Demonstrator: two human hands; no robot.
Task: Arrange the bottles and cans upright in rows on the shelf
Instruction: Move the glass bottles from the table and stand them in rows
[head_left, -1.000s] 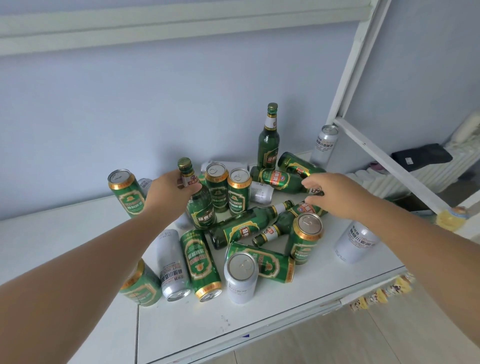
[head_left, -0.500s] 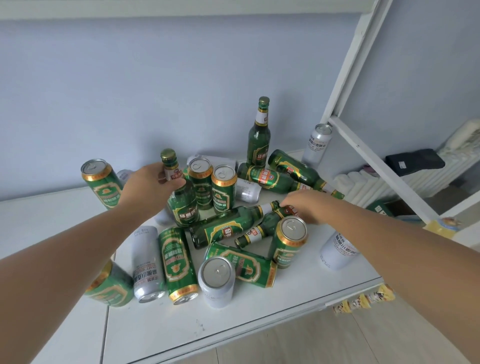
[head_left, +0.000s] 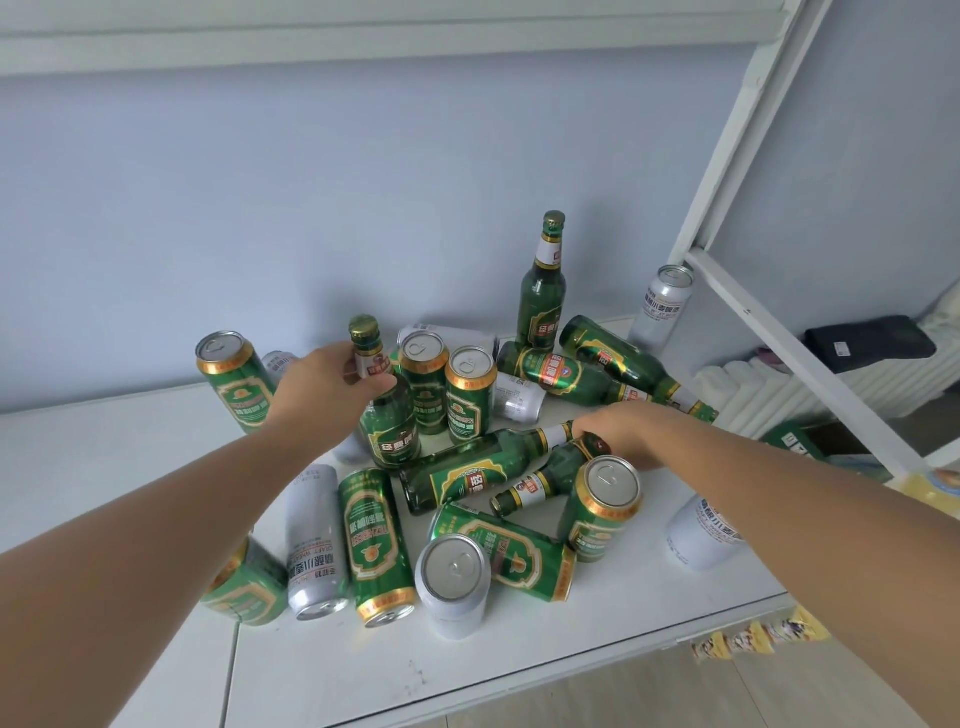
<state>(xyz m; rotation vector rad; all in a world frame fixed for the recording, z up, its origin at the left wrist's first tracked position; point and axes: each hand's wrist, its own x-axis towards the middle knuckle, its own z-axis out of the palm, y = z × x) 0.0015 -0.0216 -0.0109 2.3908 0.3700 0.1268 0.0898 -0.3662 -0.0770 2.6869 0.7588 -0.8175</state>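
Left hand (head_left: 327, 382) now wrapped round neck of small upright green glass bottle with gold cap (head_left: 387, 410), grip closed on it, bottle base on white shelf top (head_left: 467, 670) just beside two upright green-and-gold cans (head_left: 449, 397); same hold as half a second ago, bottle upright then too, hardly moved; reads as steadying or about to lift into a row.

Right hand (head_left: 631, 434) now down low onto neck end of lying green glass bottle with white neck label (head_left: 483, 470), fingers curled over it; a second ago higher, over the lying bottles further back; whether the grip is fully closed not clear, palm hides the fingertips. Means next bottle to stand up is likely this one; not yet raised.

Rest of pile same as before: slim lying green bottle (head_left: 545, 480) touching it, upright green can with gold rim (head_left: 602, 506) just in front of right wrist, tall upright green bottle (head_left: 543, 286) at back wall, upright silver can (head_left: 660, 306) by white frame post (head_left: 737, 135); several green and silver cans on their sides at front. No rows formed yet; task early.
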